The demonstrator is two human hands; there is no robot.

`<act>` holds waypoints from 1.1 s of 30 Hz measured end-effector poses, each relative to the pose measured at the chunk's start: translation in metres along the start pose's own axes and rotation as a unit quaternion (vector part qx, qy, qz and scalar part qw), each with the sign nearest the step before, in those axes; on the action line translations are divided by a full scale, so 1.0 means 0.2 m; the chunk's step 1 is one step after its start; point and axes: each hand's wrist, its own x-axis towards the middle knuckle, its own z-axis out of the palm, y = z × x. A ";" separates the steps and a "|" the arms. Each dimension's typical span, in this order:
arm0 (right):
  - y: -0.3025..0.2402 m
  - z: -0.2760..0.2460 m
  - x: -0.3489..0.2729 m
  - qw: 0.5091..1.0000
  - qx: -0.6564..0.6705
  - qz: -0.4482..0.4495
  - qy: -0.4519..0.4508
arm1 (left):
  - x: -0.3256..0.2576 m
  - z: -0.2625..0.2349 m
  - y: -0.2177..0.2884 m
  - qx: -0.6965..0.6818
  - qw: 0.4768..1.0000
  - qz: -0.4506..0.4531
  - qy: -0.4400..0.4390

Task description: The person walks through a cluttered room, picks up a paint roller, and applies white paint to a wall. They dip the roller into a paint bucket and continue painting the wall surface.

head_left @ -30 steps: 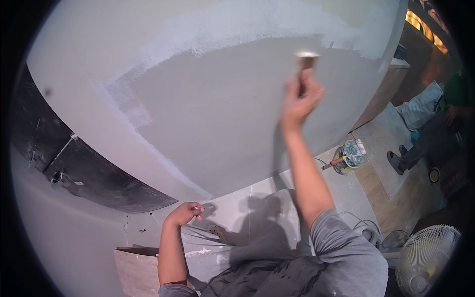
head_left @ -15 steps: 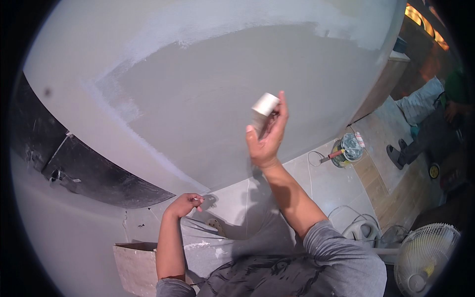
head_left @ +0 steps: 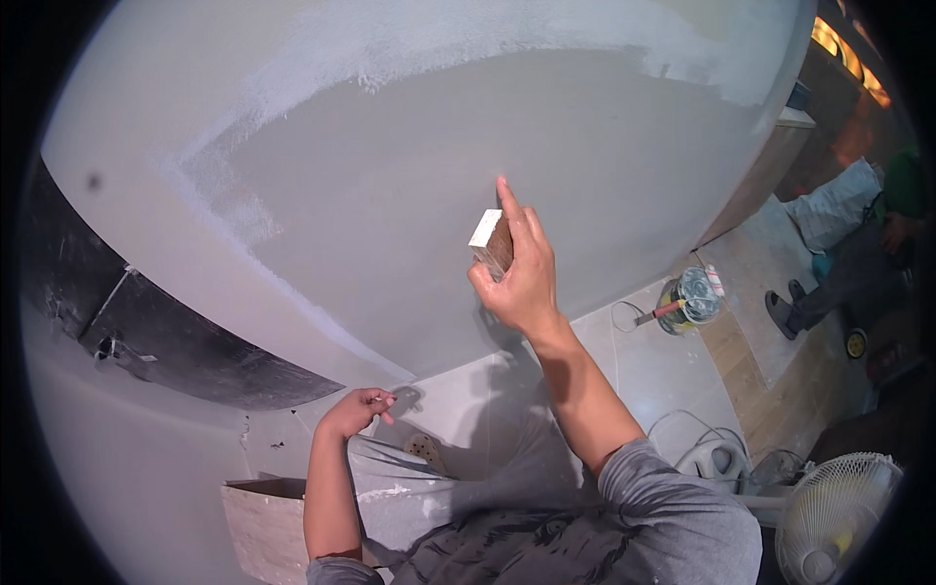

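My right hand (head_left: 522, 273) is raised against a grey plastered wall (head_left: 409, 195) and grips a small wooden block (head_left: 490, 242) pressed to the wall, with the index finger stretched upward. The wall's darker grey patch is bordered by paler, whiter plaster at the top and left. My left hand (head_left: 359, 409) hangs low near the wall's bottom edge, fingers loosely curled with nothing clearly in them.
A bucket (head_left: 690, 297) with a tool handle stands on the floor at right. A white fan (head_left: 843, 517) sits at the lower right, with cables beside it. Another person (head_left: 858, 253) crouches at the far right. A dark recess (head_left: 175, 336) lies at left.
My right hand has come down and to the left along the wall with the block. The left hand has stayed near the wall's bottom edge.
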 end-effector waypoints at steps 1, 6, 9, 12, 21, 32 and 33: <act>0.00 0.00 0.00 1.000 -0.003 0.004 -0.002 | 0.00 0.00 -0.01 -0.005 1.000 -0.004 -0.001; -0.03 0.00 0.00 0.999 -0.028 0.034 -0.019 | 0.01 0.01 -0.05 -0.005 1.000 0.020 0.002; -0.05 -0.01 -0.01 0.997 -0.047 0.059 -0.033 | 0.01 0.00 -0.06 0.001 1.000 0.023 0.001; -0.06 -0.03 -0.01 0.994 -0.057 0.075 -0.055 | 0.02 0.00 -0.05 -0.002 1.000 0.017 -0.004; -0.05 -0.03 -0.06 0.991 -0.046 0.112 -0.065 | -0.01 -0.01 -0.03 -0.011 1.000 0.005 -0.005; -0.01 -0.05 -0.07 0.992 0.055 0.107 0.030 | -0.02 0.02 -0.06 -0.031 0.999 0.022 0.027; -0.02 -0.07 -0.05 0.989 0.076 0.112 0.063 | 0.01 0.02 -0.07 -0.037 0.999 0.028 0.018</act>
